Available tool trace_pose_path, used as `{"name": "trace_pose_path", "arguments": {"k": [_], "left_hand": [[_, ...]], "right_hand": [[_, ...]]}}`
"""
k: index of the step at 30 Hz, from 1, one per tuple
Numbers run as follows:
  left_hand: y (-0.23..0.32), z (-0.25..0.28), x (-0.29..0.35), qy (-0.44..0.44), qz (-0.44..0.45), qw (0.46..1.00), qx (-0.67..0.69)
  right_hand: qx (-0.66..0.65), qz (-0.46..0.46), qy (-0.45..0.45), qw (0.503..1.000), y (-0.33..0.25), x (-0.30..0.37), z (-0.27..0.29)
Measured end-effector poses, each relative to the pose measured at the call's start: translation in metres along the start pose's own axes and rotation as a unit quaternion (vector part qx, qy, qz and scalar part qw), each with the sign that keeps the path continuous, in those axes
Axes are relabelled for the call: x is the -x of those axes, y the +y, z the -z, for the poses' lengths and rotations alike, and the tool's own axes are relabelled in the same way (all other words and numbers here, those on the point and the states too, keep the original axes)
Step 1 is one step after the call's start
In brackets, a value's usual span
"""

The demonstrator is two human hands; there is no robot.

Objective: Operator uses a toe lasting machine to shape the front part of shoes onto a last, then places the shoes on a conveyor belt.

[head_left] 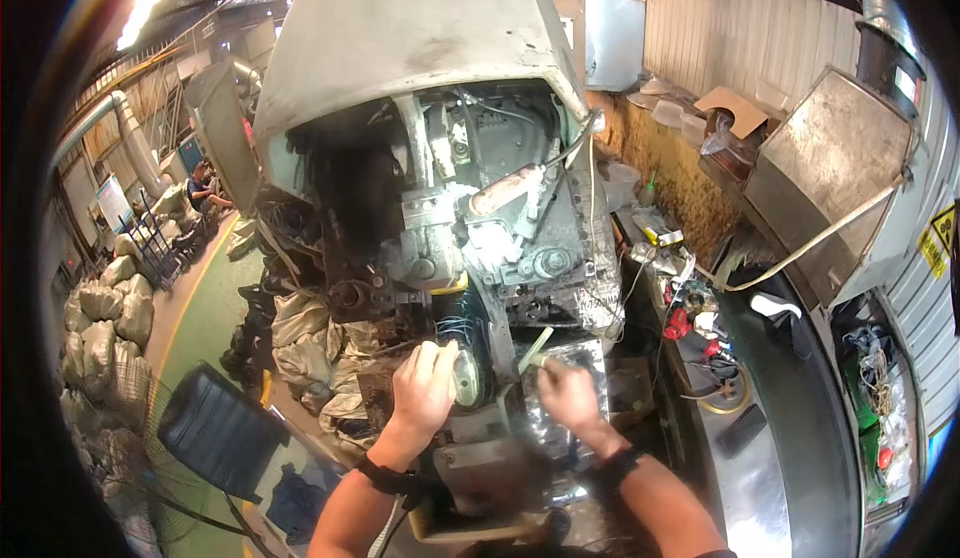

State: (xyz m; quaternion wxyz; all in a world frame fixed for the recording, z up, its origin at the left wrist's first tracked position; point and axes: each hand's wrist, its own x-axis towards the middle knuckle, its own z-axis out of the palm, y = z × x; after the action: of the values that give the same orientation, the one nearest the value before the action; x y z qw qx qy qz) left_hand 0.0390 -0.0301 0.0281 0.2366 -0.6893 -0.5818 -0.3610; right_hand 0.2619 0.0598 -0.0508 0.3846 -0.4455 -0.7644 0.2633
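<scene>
In the middle, a dark laced shoe [458, 320] points its toe into the machine [520, 198]. A pale green shoe last [467, 378] shows at its heel opening. My left hand [424, 386] is closed against the left side of the last, gripping the shoe; its fingertips are partly hidden. To the right, apart from the shoe, my right hand [567, 394] is closed and slightly blurred. A pale, narrow stick-like piece [536, 349] sticks up from its fingers; its exact kind is unclear.
Sacks [305, 343] lie left of the machine, near a black chair [222, 433] and a wire fan guard [140, 458]. On the right, a bench [700, 358] carries red tools and a tape roll. A metal hood [830, 183] stands beyond. Far left, a person [207, 188] sits.
</scene>
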Motion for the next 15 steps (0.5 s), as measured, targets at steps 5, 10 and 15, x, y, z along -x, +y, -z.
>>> {"name": "trace_pose_path", "arguments": {"k": [5,10,15], "left_hand": [[0.003,0.021,0.007,-0.058,0.015,0.992,0.111],[0.054,0.068,-0.01,-0.077,0.102,0.907,0.402],[0.12,0.132,-0.03,-0.244,-0.093,0.484,0.835]], "right_hand": [[0.012,0.001,0.0,1.0,-0.007,0.005,-0.002],[0.001,0.018,0.004,1.0,0.009,0.008,-0.008],[-0.018,-0.045,-0.056,0.997,-0.022,0.002,0.011]]}}
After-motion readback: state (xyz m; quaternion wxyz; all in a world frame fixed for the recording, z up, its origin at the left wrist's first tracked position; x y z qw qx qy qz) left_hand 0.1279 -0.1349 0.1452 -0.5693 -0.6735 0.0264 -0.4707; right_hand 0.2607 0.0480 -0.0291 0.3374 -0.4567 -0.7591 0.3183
